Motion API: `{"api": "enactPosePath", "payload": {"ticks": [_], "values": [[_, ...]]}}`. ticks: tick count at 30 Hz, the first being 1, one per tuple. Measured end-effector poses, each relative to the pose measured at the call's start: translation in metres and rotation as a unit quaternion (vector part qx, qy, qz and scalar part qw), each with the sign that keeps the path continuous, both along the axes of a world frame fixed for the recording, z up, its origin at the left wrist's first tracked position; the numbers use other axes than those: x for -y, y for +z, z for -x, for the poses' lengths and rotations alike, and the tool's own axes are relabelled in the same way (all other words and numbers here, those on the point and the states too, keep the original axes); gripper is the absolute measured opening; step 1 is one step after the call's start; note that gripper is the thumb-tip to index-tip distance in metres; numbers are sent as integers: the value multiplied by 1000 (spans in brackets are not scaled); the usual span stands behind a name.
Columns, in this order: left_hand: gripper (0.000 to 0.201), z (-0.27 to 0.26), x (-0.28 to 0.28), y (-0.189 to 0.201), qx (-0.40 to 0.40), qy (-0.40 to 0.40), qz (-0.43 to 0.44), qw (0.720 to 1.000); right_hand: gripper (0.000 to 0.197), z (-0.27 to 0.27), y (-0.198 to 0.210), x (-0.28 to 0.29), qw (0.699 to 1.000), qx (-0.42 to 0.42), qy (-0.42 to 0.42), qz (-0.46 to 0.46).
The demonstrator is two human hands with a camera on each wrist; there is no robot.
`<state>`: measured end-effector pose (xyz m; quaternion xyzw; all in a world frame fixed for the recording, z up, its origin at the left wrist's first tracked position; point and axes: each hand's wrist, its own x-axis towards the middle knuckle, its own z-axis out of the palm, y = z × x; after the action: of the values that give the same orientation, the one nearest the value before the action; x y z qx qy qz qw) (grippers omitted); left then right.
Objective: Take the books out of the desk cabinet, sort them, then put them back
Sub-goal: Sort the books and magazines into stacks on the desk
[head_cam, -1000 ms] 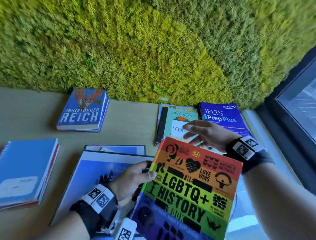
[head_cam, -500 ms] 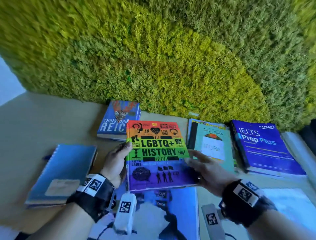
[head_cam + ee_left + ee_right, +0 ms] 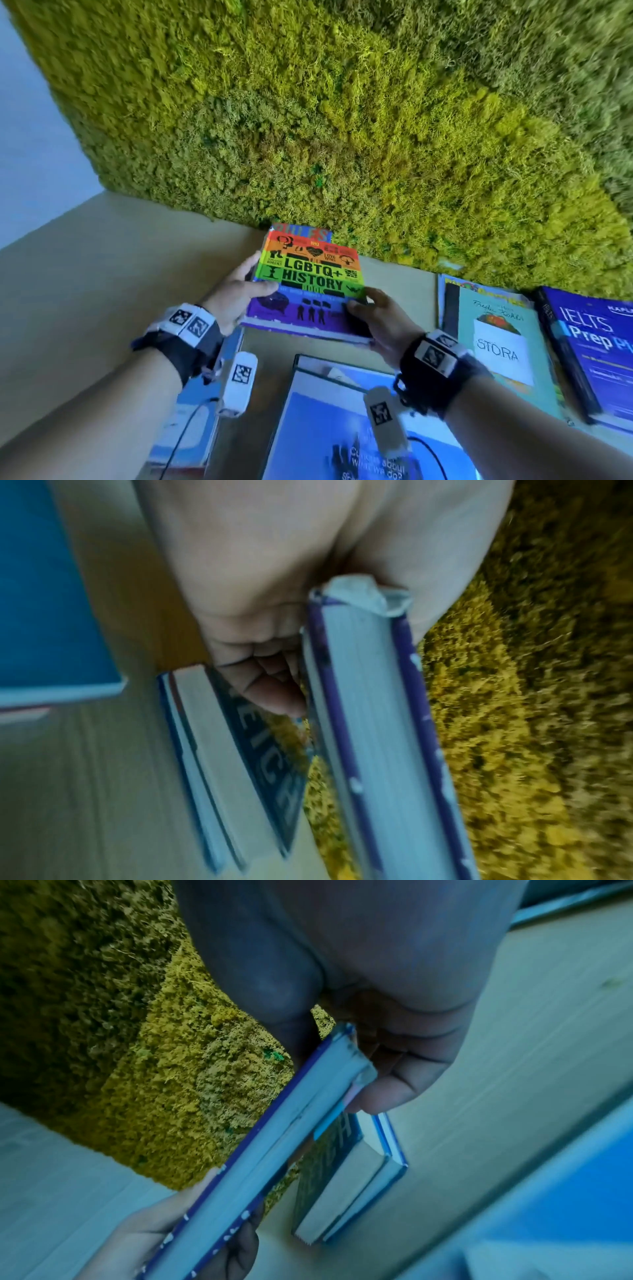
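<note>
Rainbow book (image 3: 310, 284), gripped at both near corners by my left hand (image 3: 236, 294) and right hand (image 3: 380, 318), hangs above the Reich book (image 3: 263, 772). Moss wall (image 3: 342, 120) just beyond; since earlier, carried farther toward it.

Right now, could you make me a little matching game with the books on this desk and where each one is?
Things:
1. LGBTQ+ History book
2. IELTS Prep Plus book
3. Stora book
4. Reich book

Places:
A. flat at the far right of the desk
B. flat, just left of the IELTS book
C. under the book being carried
D. held by left hand and right hand

Pairs: 1-D, 2-A, 3-B, 4-C
</note>
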<state>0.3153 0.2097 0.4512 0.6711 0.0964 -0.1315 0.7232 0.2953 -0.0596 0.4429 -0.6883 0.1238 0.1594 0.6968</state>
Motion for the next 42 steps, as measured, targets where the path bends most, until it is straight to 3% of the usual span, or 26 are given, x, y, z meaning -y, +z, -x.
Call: {"api": "enactPosePath", "payload": {"ticks": [4, 8, 12, 17, 19, 22, 24, 27, 31, 35, 42], "values": [[85, -30, -4, 3, 34, -12, -100, 994, 34, -38, 2, -19, 999, 18, -30, -6], [86, -31, -5, -11, 50, -22, -84, 995, 35, -37, -1, -14, 999, -17, -37, -19], [92, -18, 46, -6, 65, -112, -97, 987, 28, -15, -10, 36, 994, -25, -96, 36], [78, -10, 129, 4, 65, -255, -133, 955, 21, 20, -7, 113, 982, -8, -168, 87], [71, -10, 157, 4, 76, -266, -125, 953, 22, 33, -4, 137, 979, 2, -176, 108], [67, -11, 176, 15, 97, -253, -105, 957, 8, 43, 0, 157, 983, 24, -160, 84], [66, -17, 162, 22, 116, -235, -121, 957, 15, 39, 3, 149, 990, 40, -120, 64], [61, -30, 122, 25, 131, -172, -181, 959, 41, 21, 11, 112, 996, 39, -39, 65], [57, -38, 66, 18, 117, -94, -228, 962, 46, -16, 12, 56, 996, 43, 28, 77], [58, -47, 24, -8, 113, -77, -258, 956, 58, -53, -2, 8, 991, 50, 47, 112], [54, -66, -17, -41, 98, -90, -316, 939, 59, -78, -9, -26, 934, 73, 163, 309]]}}
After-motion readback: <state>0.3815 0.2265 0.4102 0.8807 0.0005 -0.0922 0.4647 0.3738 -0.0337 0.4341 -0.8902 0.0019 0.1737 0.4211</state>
